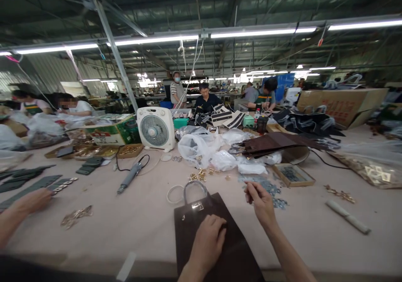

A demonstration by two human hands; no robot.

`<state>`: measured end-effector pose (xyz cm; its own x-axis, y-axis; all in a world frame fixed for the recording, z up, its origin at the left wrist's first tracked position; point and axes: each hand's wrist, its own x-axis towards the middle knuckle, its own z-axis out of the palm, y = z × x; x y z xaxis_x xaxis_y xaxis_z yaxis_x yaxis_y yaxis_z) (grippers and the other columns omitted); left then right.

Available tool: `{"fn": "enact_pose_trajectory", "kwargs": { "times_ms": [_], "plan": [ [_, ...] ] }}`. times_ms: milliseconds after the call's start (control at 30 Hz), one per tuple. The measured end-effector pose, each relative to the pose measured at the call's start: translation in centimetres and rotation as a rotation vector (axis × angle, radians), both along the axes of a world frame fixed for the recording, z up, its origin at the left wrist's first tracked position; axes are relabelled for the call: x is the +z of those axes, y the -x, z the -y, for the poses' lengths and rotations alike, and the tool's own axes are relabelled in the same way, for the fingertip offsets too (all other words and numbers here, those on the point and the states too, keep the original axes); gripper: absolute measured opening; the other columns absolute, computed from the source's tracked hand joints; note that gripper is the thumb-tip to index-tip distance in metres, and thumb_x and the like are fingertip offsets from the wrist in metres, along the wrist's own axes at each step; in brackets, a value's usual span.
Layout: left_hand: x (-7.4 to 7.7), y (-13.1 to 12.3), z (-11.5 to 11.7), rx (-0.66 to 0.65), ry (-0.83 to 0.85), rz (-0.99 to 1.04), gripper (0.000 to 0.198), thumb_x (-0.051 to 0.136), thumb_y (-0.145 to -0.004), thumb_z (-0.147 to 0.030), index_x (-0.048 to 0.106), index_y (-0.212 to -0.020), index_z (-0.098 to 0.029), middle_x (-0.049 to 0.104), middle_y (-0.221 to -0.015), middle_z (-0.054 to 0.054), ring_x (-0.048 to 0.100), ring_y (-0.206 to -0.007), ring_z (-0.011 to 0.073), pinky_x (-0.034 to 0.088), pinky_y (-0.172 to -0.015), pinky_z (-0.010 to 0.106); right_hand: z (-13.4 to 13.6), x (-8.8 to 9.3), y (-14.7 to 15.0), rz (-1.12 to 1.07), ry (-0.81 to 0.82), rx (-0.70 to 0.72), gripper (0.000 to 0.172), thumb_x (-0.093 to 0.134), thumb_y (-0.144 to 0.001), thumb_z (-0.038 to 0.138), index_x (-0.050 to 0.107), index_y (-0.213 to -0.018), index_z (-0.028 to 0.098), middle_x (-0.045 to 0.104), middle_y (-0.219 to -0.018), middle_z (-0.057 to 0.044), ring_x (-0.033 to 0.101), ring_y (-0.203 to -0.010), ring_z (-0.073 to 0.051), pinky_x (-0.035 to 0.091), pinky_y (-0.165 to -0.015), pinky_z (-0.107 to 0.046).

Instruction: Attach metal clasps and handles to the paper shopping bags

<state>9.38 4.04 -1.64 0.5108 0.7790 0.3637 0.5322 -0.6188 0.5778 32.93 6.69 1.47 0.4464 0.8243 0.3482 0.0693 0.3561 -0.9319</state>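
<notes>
A dark brown handbag panel (228, 236) lies flat at the table's front, with a looped handle (195, 184) at its top and a small gold metal fitting (197, 206) just below. My left hand (207, 238) rests on the panel, fingers curled in and close together; anything inside them is hidden. To its right, above the table, my right hand (260, 200) has thumb and fingers pinched together; what they hold, if anything, is too small to make out. That hand is beside a spread of small silvery metal pieces (266, 186).
Another person's hand (37, 200) reaches in from the left over dark strips. Gold fittings (197, 175), a roll of tape (175, 194), a grey hand tool (130, 177) and a white fan (156, 129) stand or lie beyond the panel. A small tray (293, 175) sits right.
</notes>
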Motion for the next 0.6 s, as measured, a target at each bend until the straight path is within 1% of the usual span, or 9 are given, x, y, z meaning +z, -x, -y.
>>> {"fn": "enact_pose_trajectory", "kwargs": {
  "times_ms": [100,167,267,333,367,433,500,533,600],
  "plan": [
    [-0.6,-0.4,0.0,0.013,0.027,-0.035,0.024,0.053,-0.099,-0.013,0.071,-0.108,-0.026,0.069,-0.108,0.006,0.065,-0.104,0.025,0.051,-0.104,0.044,-3.0,0.8,-1.2,0.031,0.019,-0.022,0.053,0.067,-0.092,0.068,0.072,-0.107,0.018,0.066,-0.081,-0.004,0.054,-0.058,-0.015,0.043,-0.051,-0.027],
    [-0.8,-0.2,0.0,0.02,0.029,-0.027,0.025,0.052,-0.099,-0.012,0.071,-0.108,-0.026,0.069,-0.109,0.006,0.065,-0.104,0.0248,0.05,-0.105,0.044,-4.9,0.9,-1.7,0.063,0.036,-0.02,0.057,0.067,-0.09,0.071,0.072,-0.107,0.017,0.067,-0.081,-0.004,0.055,-0.058,-0.015,0.043,-0.052,-0.027],
    [-0.8,-0.1,0.0,0.028,0.035,-0.02,0.025,0.053,-0.098,-0.011,0.071,-0.107,-0.026,0.069,-0.108,0.006,0.064,-0.102,0.025,0.052,-0.1,0.043,-7.8,0.5,-1.7,0.158,0.066,0.045,0.054,0.065,-0.092,0.069,0.073,-0.107,0.017,0.068,-0.081,-0.004,0.056,-0.059,-0.015,0.044,-0.054,-0.027],
    [-0.8,-0.2,0.0,0.037,0.037,-0.03,0.024,0.053,-0.097,-0.011,0.07,-0.106,-0.025,0.069,-0.107,0.007,0.063,-0.101,0.0255,0.053,-0.097,0.042,-9.8,0.0,-1.2,0.278,0.096,0.141,0.048,0.062,-0.096,0.061,0.073,-0.112,0.017,0.07,-0.083,-0.005,0.06,-0.062,-0.017,0.046,-0.056,-0.028],
    [-0.9,-0.2,0.1,0.041,0.038,-0.039,0.023,0.053,-0.097,-0.011,0.07,-0.105,-0.025,0.068,-0.107,0.007,0.063,-0.101,0.0257,0.053,-0.096,0.042,-10.7,-0.1,-0.8,0.387,0.119,0.192,0.045,0.059,-0.099,0.056,0.072,-0.115,0.017,0.072,-0.085,-0.005,0.063,-0.065,-0.018,0.049,-0.059,-0.028],
    [-1.0,-0.3,0.1,0.049,0.039,-0.055,0.023,0.053,-0.097,-0.011,0.07,-0.106,-0.024,0.068,-0.107,0.007,0.062,-0.101,0.0258,0.052,-0.097,0.043,-12.6,-0.3,0.1,0.669,0.178,0.269,0.036,0.055,-0.101,0.044,0.073,-0.119,0.018,0.076,-0.095,-0.007,0.069,-0.077,-0.021,0.054,-0.07,-0.03],
    [-1.0,-0.3,0.1,0.054,0.031,-0.064,0.023,0.052,-0.098,-0.011,0.07,-0.106,-0.024,0.068,-0.107,0.007,0.062,-0.101,0.0257,0.052,-0.098,0.044,-14.4,-0.3,0.9,0.915,0.246,0.291,0.028,0.056,-0.1,0.031,0.075,-0.118,0.019,0.077,-0.108,-0.008,0.072,-0.094,-0.022,0.055,-0.086,-0.031],
    [-1.0,-0.3,0.1,0.051,0.027,-0.066,0.024,0.052,-0.098,-0.011,0.07,-0.106,-0.023,0.067,-0.107,0.008,0.061,-0.101,0.0257,0.052,-0.097,0.044,-15.3,-0.3,1.3,0.993,0.284,0.288,0.026,0.058,-0.099,0.026,0.077,-0.116,0.02,0.077,-0.113,-0.009,0.071,-0.102,-0.023,0.053,-0.093,-0.032],
    [-1.0,-0.2,0.0,0.042,0.025,-0.068,0.024,0.052,-0.098,-0.011,0.07,-0.106,-0.023,0.067,-0.107,0.008,0.061,-0.101,0.0258,0.053,-0.094,0.043,-17.1,-0.6,1.7,1.064,0.373,0.273,0.023,0.064,-0.095,0.02,0.078,-0.113,0.019,0.076,-0.12,-0.011,0.069,-0.113,-0.026,0.049,-0.1,-0.033]
  ]
}}
